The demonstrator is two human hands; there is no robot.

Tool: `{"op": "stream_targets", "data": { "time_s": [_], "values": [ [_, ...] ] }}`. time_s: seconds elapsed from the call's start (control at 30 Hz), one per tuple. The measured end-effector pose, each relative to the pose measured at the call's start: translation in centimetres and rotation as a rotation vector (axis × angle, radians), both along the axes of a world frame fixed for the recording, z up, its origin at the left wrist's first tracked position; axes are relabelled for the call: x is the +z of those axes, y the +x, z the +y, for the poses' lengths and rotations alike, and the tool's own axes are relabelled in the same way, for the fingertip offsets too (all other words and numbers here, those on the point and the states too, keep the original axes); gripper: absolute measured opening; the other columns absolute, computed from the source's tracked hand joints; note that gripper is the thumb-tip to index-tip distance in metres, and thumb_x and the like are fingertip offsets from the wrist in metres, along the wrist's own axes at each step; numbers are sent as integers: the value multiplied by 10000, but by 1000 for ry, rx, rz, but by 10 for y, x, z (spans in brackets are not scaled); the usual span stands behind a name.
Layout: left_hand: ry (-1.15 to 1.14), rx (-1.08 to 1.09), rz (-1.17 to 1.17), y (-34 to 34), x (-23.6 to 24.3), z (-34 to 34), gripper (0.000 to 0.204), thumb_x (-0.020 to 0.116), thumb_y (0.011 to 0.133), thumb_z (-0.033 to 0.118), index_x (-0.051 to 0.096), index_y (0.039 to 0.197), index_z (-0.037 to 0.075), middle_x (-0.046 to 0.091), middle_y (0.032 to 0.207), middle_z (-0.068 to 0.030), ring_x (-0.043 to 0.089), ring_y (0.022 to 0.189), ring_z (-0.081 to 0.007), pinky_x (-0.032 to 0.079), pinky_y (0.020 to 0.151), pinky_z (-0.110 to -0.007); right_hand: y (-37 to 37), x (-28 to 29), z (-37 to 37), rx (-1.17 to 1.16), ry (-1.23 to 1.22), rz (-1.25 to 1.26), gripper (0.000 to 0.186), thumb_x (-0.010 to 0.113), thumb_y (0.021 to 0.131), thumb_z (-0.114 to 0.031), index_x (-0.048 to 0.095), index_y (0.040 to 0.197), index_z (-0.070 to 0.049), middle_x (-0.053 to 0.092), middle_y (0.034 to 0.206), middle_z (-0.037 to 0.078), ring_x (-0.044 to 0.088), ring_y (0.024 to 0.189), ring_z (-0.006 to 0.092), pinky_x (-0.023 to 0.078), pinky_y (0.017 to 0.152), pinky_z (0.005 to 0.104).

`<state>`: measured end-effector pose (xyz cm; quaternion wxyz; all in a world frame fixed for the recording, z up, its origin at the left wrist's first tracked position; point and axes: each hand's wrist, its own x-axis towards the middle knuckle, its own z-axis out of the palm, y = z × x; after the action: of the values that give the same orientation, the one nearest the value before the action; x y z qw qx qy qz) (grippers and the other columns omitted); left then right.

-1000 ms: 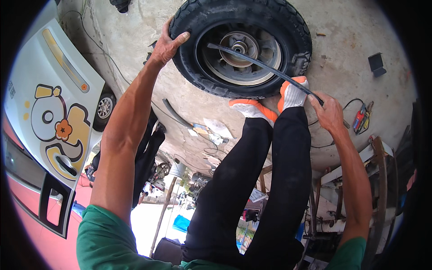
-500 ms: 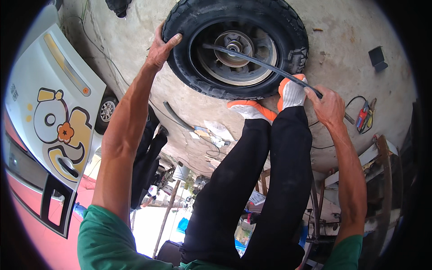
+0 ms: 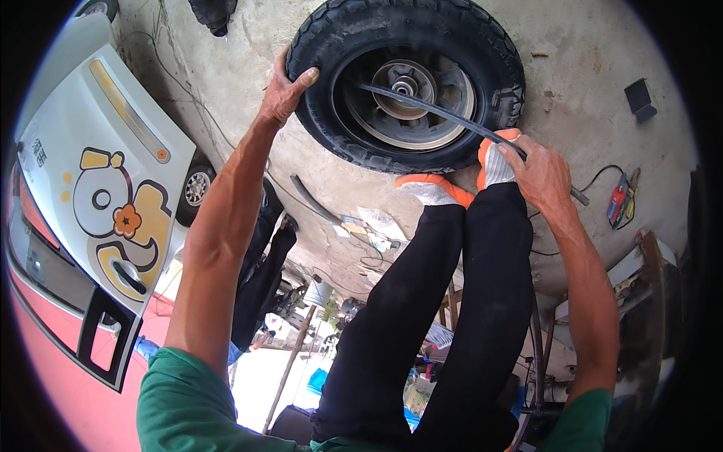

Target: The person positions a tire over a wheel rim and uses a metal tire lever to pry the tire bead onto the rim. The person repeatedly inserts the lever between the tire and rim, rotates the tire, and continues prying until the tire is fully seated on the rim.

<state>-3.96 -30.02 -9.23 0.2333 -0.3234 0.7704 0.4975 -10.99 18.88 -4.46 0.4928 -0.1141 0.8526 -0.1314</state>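
Observation:
A black off-road tyre (image 3: pixel 324 105) on a grey metal wheel (image 3: pixel 449 124) lies on the floor at the far middle. My left hand (image 3: pixel 290 92) grips its left edge, thumb over the sidewall and the other fingers mostly hidden behind the tread. In my right hand (image 3: pixel 544 172) is a long dark tyre lever (image 3: pixel 444 113). The lever slants across the tyre's near right side, its far end over the wheel beside the hub (image 3: pixel 404 87), and its other end sticks out past my palm. My feet, in orange-and-white footwear (image 3: pixel 498 162), are close against the tyre's near edge.
A white vehicle door (image 3: pixel 98 162) with cartoon decoration stands at left. A length of black hose (image 3: pixel 310 200) and scattered papers (image 3: pixel 382 222) lie left of my legs. At right are a red tool with a cable (image 3: pixel 619 203) and a small black box (image 3: pixel 640 99). Someone's dark-trousered legs (image 3: pixel 260 271) show behind.
The whole view has shifted slightly, moving the scene right and down. My right hand is a little closer to the tyre with the lever. My left hand keeps its grip on the tyre.

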Motion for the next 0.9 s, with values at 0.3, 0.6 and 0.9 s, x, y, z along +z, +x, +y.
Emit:
{"op": "stream_targets", "data": {
  "time_s": [0.3, 0.6, 0.9],
  "values": [
    [11, -50, 18, 11, -16, -15, 1314, 907, 755, 689, 270, 1712, 52, 494, 1615, -280, 494, 1497, -415, 401, 1265, -478, -34, 10, -6, -20, -49, -148, 469, 630, 1075, -467, 772, 1182, -33, 753, 933, 272, 726, 901, 480, 543, 769, 538],
    [-28, 13, 88, 15, -11, -6, 1182, 891, 786, 685, 385, 1671, 87, 578, 1547, -252, 555, 1447, -412, 449, 1230, -479, 18, 119, 27, -964, -177, -1378, 350, 483, 1177, -325, 595, 1043, -22, 406, 608, -25, 377, 464, 95, 353, 454, 290],
    [-298, 105, 167, 6, -6, 8, 785, 687, 956, 627, 594, 1500, 69, 679, 1394, -260, 634, 1329, -413, 473, 1140, -465, 20, 264, -144, -1570, -102, -1531, 313, 430, 1195, -340, 603, 1098, -97, 374, 620, -73, 363, 448, 81, 336, 468, 278]
  ]
}}
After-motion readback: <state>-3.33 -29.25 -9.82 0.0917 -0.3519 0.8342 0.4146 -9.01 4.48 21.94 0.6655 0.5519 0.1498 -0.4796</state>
